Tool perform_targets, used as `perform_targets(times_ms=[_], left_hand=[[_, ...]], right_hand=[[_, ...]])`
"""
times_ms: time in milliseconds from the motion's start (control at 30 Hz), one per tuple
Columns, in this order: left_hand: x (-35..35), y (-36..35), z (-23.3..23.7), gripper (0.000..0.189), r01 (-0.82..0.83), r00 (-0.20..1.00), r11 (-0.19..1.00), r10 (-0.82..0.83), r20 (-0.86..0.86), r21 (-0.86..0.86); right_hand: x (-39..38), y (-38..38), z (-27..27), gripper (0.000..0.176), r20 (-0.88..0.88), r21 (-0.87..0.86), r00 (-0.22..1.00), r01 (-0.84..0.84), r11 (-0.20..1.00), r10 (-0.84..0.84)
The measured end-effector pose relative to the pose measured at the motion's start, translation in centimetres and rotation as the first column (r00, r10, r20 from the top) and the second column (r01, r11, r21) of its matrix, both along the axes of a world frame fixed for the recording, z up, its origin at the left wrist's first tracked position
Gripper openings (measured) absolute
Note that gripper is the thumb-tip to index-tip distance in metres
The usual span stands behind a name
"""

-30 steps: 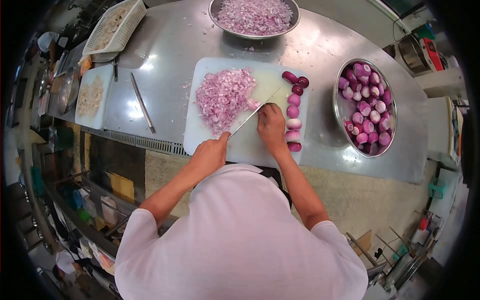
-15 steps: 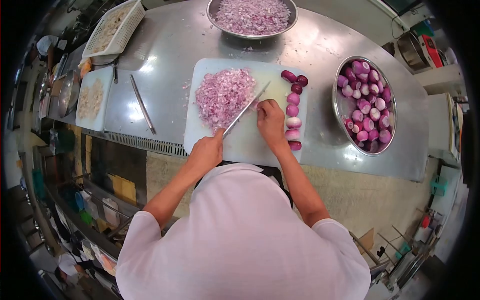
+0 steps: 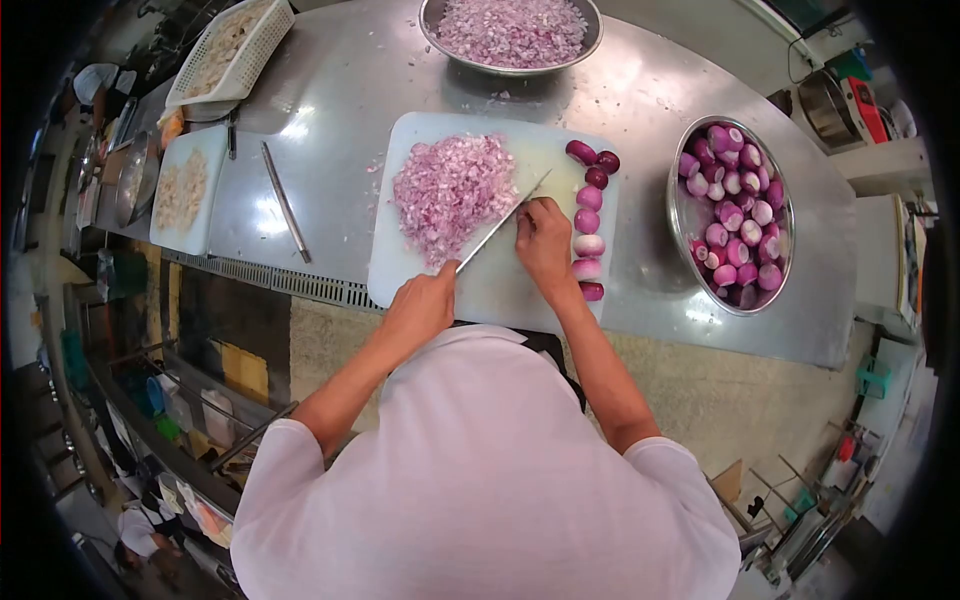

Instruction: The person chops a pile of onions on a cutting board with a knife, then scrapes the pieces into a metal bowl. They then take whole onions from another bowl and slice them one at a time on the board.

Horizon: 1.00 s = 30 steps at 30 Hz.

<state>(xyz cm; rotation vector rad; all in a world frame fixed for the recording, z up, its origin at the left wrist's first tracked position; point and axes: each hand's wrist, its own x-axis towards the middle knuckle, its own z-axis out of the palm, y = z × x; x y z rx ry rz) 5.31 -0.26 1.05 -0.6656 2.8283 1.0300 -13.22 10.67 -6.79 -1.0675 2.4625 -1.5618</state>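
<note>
A knife [image 3: 500, 226] is held by its handle in my left hand [image 3: 420, 310], its long blade slanting up and right over the white cutting board [image 3: 480, 290]. On the blade's right side, my right hand [image 3: 545, 245] has its fingers curled in a pinch close to the edge. A piece of red onion seems to be under those fingertips, mostly hidden. Left of the blade lies a heap of chopped red onion [image 3: 450, 195]. Along the board's right side runs a row of peeled red onions [image 3: 588, 221], some dark purple, some pale.
An oval metal bowl [image 3: 680, 215] of peeled onions stands on the right. Behind the board is a metal bowl [image 3: 515, 70] of chopped onion. Leftward are a metal rod [image 3: 285, 205], a second cutting board [image 3: 208, 225] with pale chopped food, and a white basket [image 3: 245, 75].
The knife has shifted slightly to the right with my left hand, its blade closer to my right fingertips. My right hand has barely moved.
</note>
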Motion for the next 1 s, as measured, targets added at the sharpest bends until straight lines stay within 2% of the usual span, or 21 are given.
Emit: perform_targets(times_ms=[133,267,367,433,567,633,733,867,933,1000], left_hand=[[0.2,0.5,0.9,0.023,0.002,1.0,1.0,-0.001,0.017,-0.025],[0.8,-0.3,-1.7,0.025,0.027,1.0,0.999,-0.027,0.017,-0.022],[0.6,-0.1,0.1,0.028,-0.001,0.999,0.999,0.003,0.047,-0.042],[0.9,-0.3,0.1,0.032,-0.029,0.999,1.0,0.029,0.027,-0.004],[0.9,-0.5,-0.1,0.033,-0.03,0.996,0.997,0.035,0.084,-0.066],[1.2,0.0,0.4,0.031,-0.06,0.997,0.998,0.062,-0.047,0.035],[1.1,-0.2,-0.7,0.032,-0.018,1.0,1.0,0.018,0.011,-0.021],[1.3,0.0,0.0,0.032,-0.045,0.998,0.999,0.045,-0.043,-0.008],[1.1,0.1,-0.3,0.032,0.002,0.999,1.0,-0.002,0.032,0.004],[1.1,0.2,0.6,0.031,-0.015,1.0,1.0,0.014,0.027,0.022]], right_hand=[[-0.2,0.2,-0.3,0.009,-0.03,-0.025,1.0,0.006,1.0,-0.006],[0.0,0.2,-0.7,0.012,0.014,-0.016,1.0,0.011,1.0,-0.011],[-0.5,0.7,-0.3,0.014,0.003,0.014,0.999,-0.035,0.999,0.035],[-0.8,0.3,-0.4,0.013,-0.196,-0.017,0.979,-0.051,0.999,0.046],[-0.7,0.5,-0.5,0.011,-0.111,0.081,0.992,-0.055,0.995,0.064],[-0.5,0.3,-0.5,0.011,-0.061,0.125,0.997,-0.037,0.991,0.045],[-0.4,0.2,-0.2,0.009,-0.05,0.105,0.998,-0.044,0.993,0.05],[-0.3,0.3,-0.4,0.009,-0.045,0.06,0.998,-0.031,0.998,0.033],[-0.1,0.4,0.1,0.009,-0.064,0.061,0.998,-0.021,0.998,0.025],[-0.1,0.4,-0.2,0.009,-0.054,0.048,0.998,-0.018,0.999,0.02]])
